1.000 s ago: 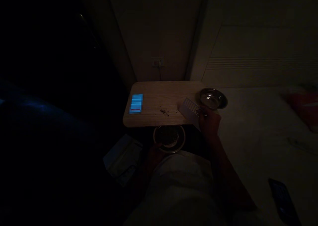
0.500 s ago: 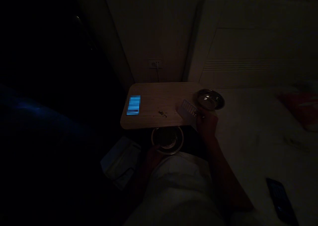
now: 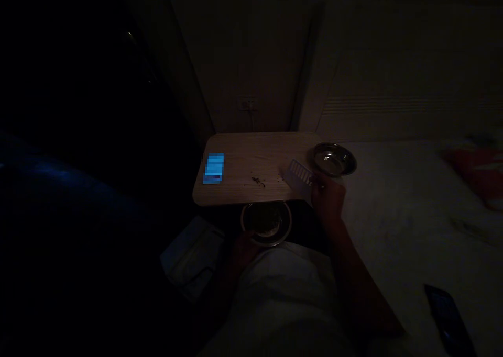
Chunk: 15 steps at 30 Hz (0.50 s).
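Head view, right hand: the right hand (image 3: 329,196) has its fingers closed on the near end of a pale slotted tool (image 3: 299,176), which slants over the right part of the wooden surface (image 3: 251,146); whether it touches the wood cannot be told.
Left hand: the left hand (image 3: 243,246), deep in shadow, seems to grip the lower left rim of the near bowl (image 3: 286,233), just below the surface's front edge; something dark seems to lie inside.
Dark crumbs: a small scatter of dark crumbs (image 3: 258,181) lies left of the slotted tool, apart from it.
Step in hand: the person appears to be working the slotted tool near the crumbs, with the near bowl close below.
Next move: it would call for a low, flat tool and a steady near bowl.
In the way: the far bowl (image 3: 334,160) crowds the right hand; dim light hides detail.
Around: a lit screen (image 3: 214,168) lies at the surface's left; a dark phone (image 3: 449,318) and red cloth-like thing (image 3: 480,175) lie farther right.
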Motion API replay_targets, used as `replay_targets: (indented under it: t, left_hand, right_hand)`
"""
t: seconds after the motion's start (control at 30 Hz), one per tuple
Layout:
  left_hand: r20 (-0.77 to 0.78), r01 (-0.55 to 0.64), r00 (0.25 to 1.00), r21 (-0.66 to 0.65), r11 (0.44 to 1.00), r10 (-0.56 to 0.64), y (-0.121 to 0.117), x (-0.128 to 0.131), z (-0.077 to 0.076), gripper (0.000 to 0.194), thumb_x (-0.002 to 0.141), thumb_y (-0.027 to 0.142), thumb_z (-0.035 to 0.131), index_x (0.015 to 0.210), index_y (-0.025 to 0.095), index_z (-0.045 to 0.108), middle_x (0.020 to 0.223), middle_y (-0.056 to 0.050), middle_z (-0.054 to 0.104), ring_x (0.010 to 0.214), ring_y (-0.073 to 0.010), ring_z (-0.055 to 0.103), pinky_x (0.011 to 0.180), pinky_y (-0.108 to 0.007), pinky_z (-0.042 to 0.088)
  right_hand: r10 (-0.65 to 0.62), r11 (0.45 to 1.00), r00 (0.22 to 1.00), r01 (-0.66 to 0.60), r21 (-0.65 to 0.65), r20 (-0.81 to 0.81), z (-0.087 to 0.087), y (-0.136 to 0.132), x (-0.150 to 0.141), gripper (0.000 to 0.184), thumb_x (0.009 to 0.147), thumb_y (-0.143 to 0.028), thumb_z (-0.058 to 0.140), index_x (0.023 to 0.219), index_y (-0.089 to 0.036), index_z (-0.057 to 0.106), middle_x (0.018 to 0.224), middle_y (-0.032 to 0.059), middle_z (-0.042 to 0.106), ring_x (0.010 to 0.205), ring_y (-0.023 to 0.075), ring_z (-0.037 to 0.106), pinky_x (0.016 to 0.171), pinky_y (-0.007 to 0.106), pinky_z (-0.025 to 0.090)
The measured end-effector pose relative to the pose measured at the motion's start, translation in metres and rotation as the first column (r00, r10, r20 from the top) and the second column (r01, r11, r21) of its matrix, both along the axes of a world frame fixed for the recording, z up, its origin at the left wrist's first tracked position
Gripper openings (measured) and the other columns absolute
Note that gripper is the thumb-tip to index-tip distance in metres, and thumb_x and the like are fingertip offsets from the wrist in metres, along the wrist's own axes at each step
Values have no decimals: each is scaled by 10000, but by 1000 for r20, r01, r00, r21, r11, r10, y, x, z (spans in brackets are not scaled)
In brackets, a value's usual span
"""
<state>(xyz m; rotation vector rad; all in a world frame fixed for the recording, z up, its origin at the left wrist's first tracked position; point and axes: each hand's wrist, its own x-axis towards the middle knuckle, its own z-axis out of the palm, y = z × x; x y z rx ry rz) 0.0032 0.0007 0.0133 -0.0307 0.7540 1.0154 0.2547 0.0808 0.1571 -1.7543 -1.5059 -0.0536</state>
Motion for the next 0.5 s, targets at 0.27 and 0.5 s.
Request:
replay_targets:
  t: [0.27, 0.5]
  left_hand:
    - [-29, 9, 1000, -36, 999, -10, -2, 0, 3, 198, 784, 209, 732, 958, 123, 773, 973, -124, 838, 988, -310, 780, 1130, -481, 480]
    - [-31, 38, 999, 43, 998, -36, -3, -3, -5, 277, 789, 268, 755, 1039, 149, 765, 1087, -153, 823, 1139, -361, 739, 1167, -549, 445]
  right_hand:
    - [23, 1000, 1000, -24, -15, -19, 0, -2, -2, 375, 921, -286, 518, 1142, -175, 801, 1025, 157, 819, 859, 309, 764, 824, 413, 560]
    - [41, 999, 999, -41, -22, -29, 0, -3, -5, 386, 922, -288, 521, 1165, -163, 794, 1044, 165, 817, 869, 328, 771, 829, 432, 567]
